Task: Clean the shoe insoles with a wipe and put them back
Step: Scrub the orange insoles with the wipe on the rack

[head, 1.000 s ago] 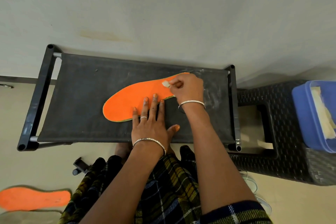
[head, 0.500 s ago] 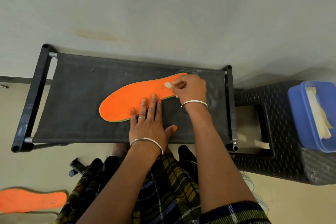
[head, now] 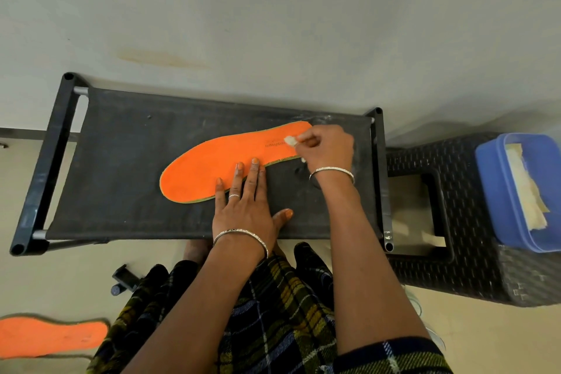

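Head view: orange insole (head: 218,167) pinned flat on the black fabric stool (head: 121,161) for a scrub at the heel end.
Looks like the left hand (head: 246,206) lies flat, straight fingers pressing the insole's near edge so it can't slide; the right hand (head: 328,146) pinches a small wipe (head: 290,140) against the printed heel. The second insole (head: 51,335) waits on the floor, lower left.

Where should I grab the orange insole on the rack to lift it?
Probably pinch the wide toe end of the insole from the left: it lies flat on the fabric rack and that end is free; the left hand presses its near edge, the right hand holds a wipe at the heel.
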The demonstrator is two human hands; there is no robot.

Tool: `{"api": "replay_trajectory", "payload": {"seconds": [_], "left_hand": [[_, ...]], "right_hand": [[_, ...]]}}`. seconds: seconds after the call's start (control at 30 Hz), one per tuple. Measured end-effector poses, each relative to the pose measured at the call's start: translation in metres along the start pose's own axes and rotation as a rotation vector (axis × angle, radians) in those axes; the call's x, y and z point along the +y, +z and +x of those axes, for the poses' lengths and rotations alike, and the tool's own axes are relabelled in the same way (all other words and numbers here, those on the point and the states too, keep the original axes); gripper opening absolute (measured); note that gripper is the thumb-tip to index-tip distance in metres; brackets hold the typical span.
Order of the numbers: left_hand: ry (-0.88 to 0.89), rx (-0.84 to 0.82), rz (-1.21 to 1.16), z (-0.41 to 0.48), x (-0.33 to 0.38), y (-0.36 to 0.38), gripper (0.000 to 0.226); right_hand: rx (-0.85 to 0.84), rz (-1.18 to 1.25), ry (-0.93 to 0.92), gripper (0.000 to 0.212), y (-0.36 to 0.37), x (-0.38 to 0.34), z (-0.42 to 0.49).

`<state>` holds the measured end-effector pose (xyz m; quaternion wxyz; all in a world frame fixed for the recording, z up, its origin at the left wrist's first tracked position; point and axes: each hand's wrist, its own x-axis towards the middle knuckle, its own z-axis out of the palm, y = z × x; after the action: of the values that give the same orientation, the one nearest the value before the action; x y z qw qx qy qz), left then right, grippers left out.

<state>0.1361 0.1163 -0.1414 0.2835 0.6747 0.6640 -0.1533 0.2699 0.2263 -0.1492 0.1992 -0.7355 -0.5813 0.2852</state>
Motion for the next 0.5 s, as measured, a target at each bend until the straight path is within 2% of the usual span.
{"api": "replay_trajectory", "payload": {"seconds": [0.07, 0.13, 0.2, 0.27, 0.33, 0.5], "left_hand": [[0.003, -0.001, 0.003, 0.000, 0.000, 0.000, 0.088], [0.003, -0.002, 0.006, 0.000, 0.000, 0.000, 0.089], [0.003, -0.001, 0.012, 0.000, 0.000, 0.001, 0.089], [0.004, 0.000, 0.016, 0.000, -0.001, 0.001, 0.089], [0.004, 0.003, 0.018, -0.001, -0.001, 0.001, 0.088], [0.009, 0.006, 0.009, -0.002, -0.002, 0.000, 0.087]], "right_hand": [[0.150, -0.086, 0.059, 0.007, -0.010, 0.003, 0.003], [0.156, -0.051, 0.032, 0.009, -0.014, 0.000, 0.001], [-0.012, 0.035, -0.072, 0.008, -0.011, -0.011, -0.005], [-0.238, -0.009, -0.156, 0.010, -0.004, -0.019, -0.010], [-0.303, -0.074, -0.164, 0.012, -0.002, -0.020, -0.011], [0.067, -0.174, -0.039, 0.009, -0.011, -0.010, -0.003]]}}
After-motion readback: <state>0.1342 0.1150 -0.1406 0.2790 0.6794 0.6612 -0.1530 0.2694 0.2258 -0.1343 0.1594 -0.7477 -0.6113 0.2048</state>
